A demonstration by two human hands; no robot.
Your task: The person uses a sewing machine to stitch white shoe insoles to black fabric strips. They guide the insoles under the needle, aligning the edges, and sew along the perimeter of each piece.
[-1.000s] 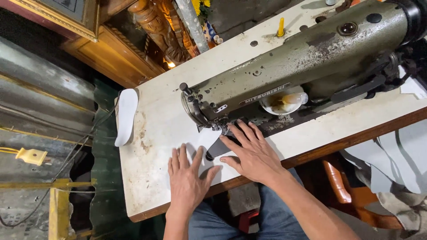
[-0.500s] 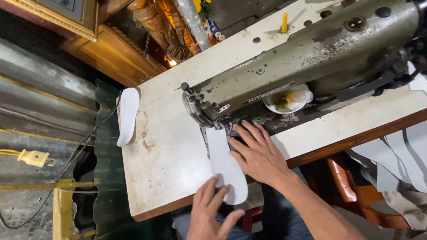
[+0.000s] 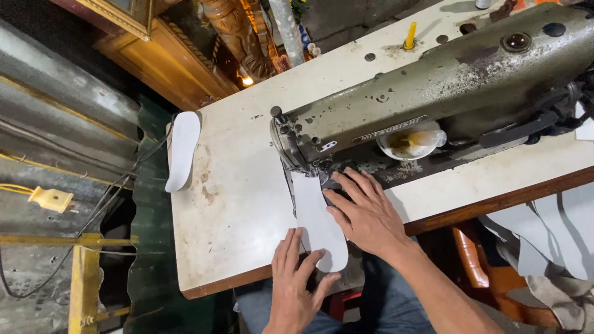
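Note:
A white shoe insole [image 3: 314, 216] lies flat on the sewing table [image 3: 235, 210], its far end under the needle head of a grey-green sewing machine [image 3: 433, 86]. My left hand [image 3: 296, 281] rests at the table's near edge with fingertips on the insole's near end. My right hand [image 3: 365, 213] lies flat beside the insole's right edge, fingers spread and pressing near the needle plate. Neither hand grips anything.
A second white insole [image 3: 183, 148] lies at the table's far left edge. A small dish [image 3: 408, 142] sits under the machine arm. A yellow peg [image 3: 409, 36] stands behind it. Grey cloth [image 3: 544, 235] hangs at right. Wooden furniture [image 3: 179, 55] stands beyond the table.
The insole has slid out lengthwise toward me from the needle. My left hand moved back from beside the needle to the table's near edge. My right hand stayed near the needle plate.

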